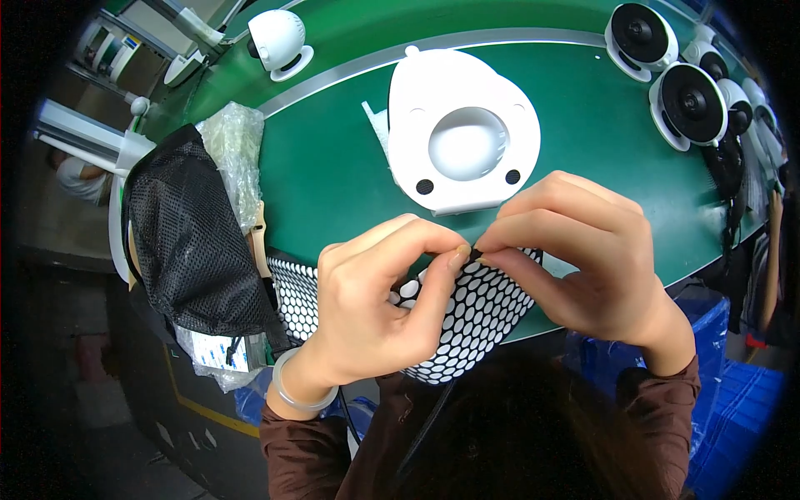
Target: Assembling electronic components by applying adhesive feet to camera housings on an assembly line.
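Sheet: black with white dots, on person's side of white plastic housing
Left hand: thumb and forefinger pinching sheet's far edge
Right hand: pinching same edge, just beside

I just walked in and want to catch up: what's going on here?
Someone is working bare-handed at a green table. The left hand and right hand are close together, both pinching at the upper edge of a black-and-white dotted sheet; a small dark bit shows at the right one, too small to identify. Just beyond lies a white housing with two black round pads. A black mesh bag is at the left.
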`<state>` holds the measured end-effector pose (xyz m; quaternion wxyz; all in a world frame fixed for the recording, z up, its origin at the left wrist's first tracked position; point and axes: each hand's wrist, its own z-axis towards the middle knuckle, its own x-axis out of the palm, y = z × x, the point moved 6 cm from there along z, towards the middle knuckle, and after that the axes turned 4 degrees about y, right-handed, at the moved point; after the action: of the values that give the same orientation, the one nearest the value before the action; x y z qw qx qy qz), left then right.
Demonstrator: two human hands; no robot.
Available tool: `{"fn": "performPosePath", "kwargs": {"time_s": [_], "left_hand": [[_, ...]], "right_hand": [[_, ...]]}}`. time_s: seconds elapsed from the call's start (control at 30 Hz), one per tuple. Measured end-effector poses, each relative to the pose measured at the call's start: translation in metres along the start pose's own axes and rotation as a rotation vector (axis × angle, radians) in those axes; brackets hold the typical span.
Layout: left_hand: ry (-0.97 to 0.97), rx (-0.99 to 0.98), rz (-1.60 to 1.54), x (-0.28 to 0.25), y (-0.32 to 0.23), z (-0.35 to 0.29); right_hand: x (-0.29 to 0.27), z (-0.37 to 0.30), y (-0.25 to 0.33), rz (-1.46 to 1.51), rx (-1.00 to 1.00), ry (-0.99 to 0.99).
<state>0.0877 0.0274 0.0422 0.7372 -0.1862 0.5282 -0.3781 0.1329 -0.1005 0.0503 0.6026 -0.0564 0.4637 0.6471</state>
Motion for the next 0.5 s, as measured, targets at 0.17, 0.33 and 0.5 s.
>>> {"fn": "performPosePath", "kwargs": {"time_s": [0.17,0.33,0.5], "left_hand": [[0.022,0.014,-0.009,0.002,0.001,0.0],[-0.015,-0.118,-0.04,-0.001,0.008,-0.002],[-0.008,-0.098,0.003,0.005,0.01,-0.002]], "right_hand": [[0.005,0.002,-0.002,-0.05,0.021,0.13],[-0.014,0.004,0.003,0.154,-0.049,-0.001],[-0.035,0.011,-0.034,0.088,0.313,-0.271]]}}
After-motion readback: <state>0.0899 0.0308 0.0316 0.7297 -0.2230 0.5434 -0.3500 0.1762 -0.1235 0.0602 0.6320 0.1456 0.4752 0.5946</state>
